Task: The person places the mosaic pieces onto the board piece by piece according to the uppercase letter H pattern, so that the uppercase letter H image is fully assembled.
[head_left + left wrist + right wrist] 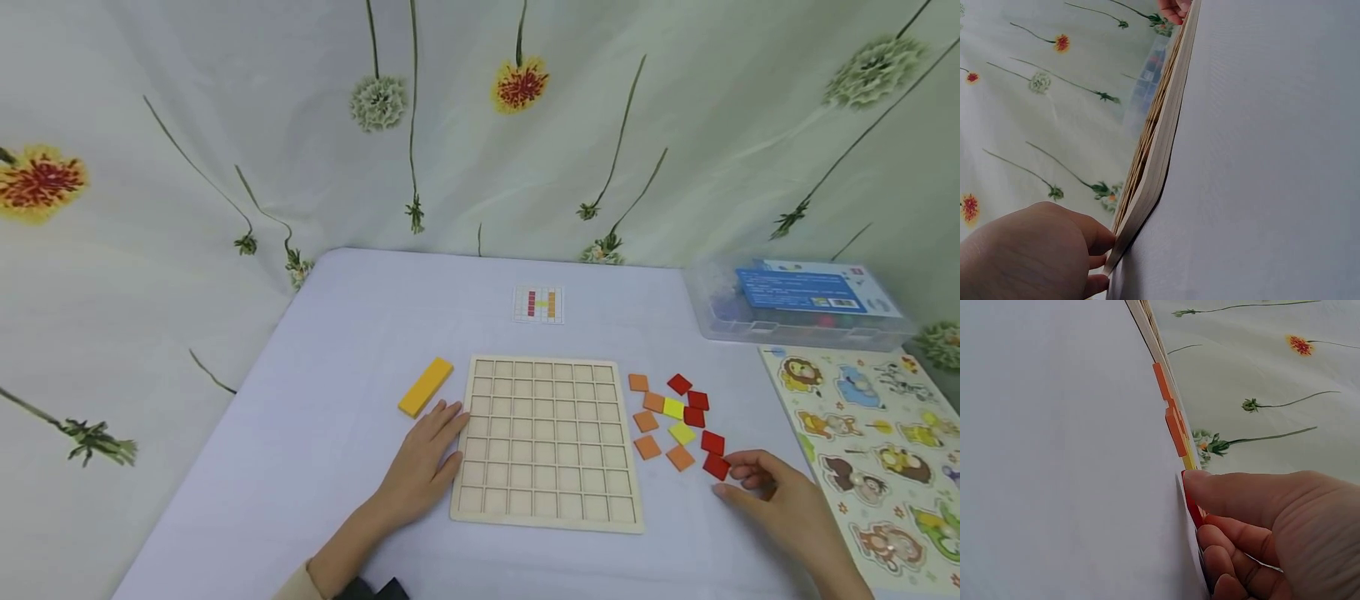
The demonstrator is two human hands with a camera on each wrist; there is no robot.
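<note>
A pale wooden grid board (546, 442) lies flat on the table. My left hand (423, 454) rests along its left edge, with fingers extended and fingertips at the rim. In the left wrist view, the left hand (1041, 250) touches the board's side (1159, 156). My right hand (783, 500) is at the nearest red square tile (716, 467), its index finger at the tile's right corner and its thumb spread just below. The right wrist view has the thumb of the right hand (1260, 525) overlapping that tile. Several orange tiles (647, 447), red tiles (697, 400) and two yellow tiles (682, 432) lie between board and hand.
A yellow-orange block (426, 387) lies left of the board. Behind the board is a small pattern card (538, 305) with coloured squares. A clear plastic box (802, 304) stands at the back right, with an animal picture sheet (873, 467) in front of it.
</note>
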